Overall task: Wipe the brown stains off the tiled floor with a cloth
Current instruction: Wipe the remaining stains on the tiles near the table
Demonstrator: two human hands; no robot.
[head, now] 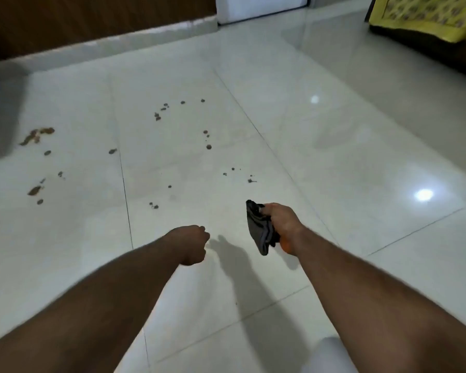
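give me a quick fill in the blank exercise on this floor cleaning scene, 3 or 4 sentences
1. The dark cloth is gripped in the ____ hand.
2. The left hand holds ____.
3. The stains on the tiled floor are ____ in colour.
4. The cloth hangs above the floor and touches ____ of the stains.

Missing words: right; nothing; brown; none

Bright overhead glare on glossy floor (334, 162), soft blur, arm shadows
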